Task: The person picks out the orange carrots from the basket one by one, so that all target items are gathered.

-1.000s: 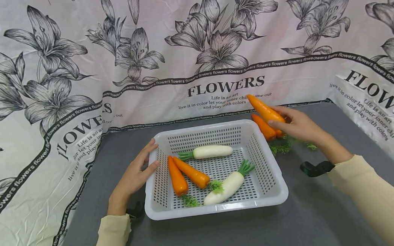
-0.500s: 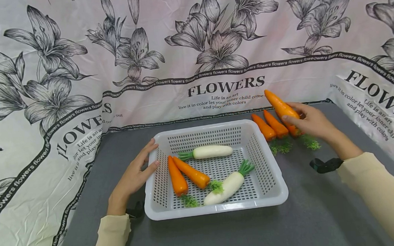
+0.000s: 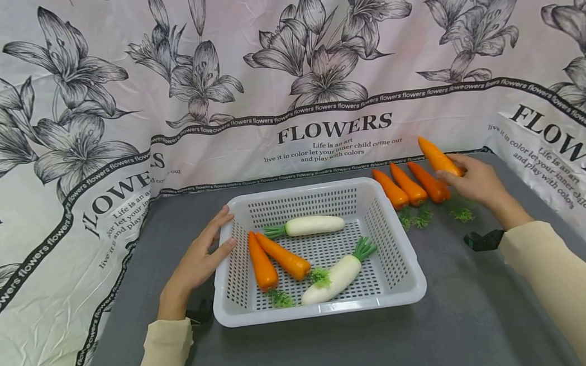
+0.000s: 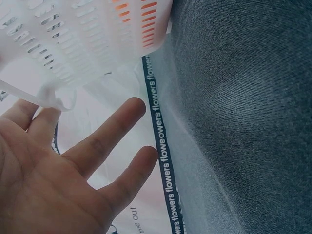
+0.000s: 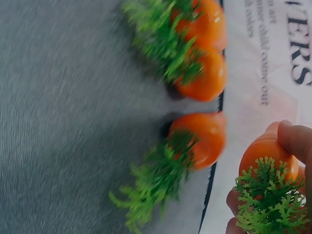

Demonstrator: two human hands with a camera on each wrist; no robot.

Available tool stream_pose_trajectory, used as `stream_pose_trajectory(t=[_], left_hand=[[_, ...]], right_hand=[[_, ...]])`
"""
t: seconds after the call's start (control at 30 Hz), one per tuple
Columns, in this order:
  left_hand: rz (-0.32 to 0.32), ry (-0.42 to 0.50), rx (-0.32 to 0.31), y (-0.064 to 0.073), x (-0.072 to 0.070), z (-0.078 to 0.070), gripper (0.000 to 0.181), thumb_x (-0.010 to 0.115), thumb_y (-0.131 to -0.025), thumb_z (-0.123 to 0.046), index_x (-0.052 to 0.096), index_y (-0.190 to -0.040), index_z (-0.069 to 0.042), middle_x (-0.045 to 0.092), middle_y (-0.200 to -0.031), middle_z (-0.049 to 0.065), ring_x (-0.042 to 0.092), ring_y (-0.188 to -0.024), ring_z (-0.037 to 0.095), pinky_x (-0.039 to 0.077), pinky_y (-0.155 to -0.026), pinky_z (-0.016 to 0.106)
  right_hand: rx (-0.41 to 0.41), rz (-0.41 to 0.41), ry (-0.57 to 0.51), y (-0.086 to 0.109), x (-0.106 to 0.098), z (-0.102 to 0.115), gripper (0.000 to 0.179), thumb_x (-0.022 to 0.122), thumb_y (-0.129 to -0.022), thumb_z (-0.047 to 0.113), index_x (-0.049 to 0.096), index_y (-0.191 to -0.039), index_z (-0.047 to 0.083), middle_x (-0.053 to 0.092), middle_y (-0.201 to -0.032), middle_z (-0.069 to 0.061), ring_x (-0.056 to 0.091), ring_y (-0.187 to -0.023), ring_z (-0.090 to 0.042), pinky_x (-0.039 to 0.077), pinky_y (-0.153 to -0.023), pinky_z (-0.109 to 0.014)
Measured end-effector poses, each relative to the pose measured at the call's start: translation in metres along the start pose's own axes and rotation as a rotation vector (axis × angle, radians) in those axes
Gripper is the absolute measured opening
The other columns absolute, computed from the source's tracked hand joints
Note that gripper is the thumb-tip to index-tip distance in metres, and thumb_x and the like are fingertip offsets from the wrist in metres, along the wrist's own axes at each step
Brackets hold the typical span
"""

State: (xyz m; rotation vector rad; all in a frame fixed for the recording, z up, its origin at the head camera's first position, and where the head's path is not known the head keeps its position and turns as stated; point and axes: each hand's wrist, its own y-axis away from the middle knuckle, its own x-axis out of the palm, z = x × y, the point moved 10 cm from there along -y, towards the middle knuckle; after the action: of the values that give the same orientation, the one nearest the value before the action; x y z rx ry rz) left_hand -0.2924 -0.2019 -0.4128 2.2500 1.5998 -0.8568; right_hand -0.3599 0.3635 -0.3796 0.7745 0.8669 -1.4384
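In my right hand (image 3: 474, 180) I hold an orange carrot (image 3: 437, 154), pinched near its thick end with the tip pointing up and to the left, raised beside a row of carrots. Its green frilly top (image 5: 273, 200) hangs below my fingers in the right wrist view. Three other carrots (image 3: 407, 184) lie side by side right of the basket, their leaves toward me. My left hand (image 3: 197, 261) rests at the left rim of the white perforated basket (image 3: 321, 310); two of its fingers (image 4: 114, 129) stretch out straight below the rim in the left wrist view.
Inside the basket are two carrots (image 3: 283, 256) and two white radishes (image 3: 315, 224) with green stems. A grey cloth (image 3: 363, 346) covers the table. Behind it hangs a white curtain (image 3: 260, 146) printed with flowers and lettering.
My right hand has moved right with its carrot, uncovering the others lying in the row. My left hand and the basket have stayed in place.
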Motion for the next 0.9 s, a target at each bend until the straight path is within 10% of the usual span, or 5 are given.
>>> stream_pose_trajectory(t=[0.9], left_hand=[[0.0,-0.025,-0.018,0.0,-0.001,0.0,0.061,0.058,-0.103,-0.034,0.034,-0.159,-0.03,0.015,-0.172,-0.007,0.06,-0.111,0.035,0.061,-0.068,0.026]], right_hand=[[0.053,0.132,0.087,-0.011,0.023,-0.049,0.072,0.042,-0.106,0.045,0.03,-0.154,-0.007,0.036,-0.148,-0.042,0.04,-0.126,-0.062,0.034,-0.101,-0.075]])
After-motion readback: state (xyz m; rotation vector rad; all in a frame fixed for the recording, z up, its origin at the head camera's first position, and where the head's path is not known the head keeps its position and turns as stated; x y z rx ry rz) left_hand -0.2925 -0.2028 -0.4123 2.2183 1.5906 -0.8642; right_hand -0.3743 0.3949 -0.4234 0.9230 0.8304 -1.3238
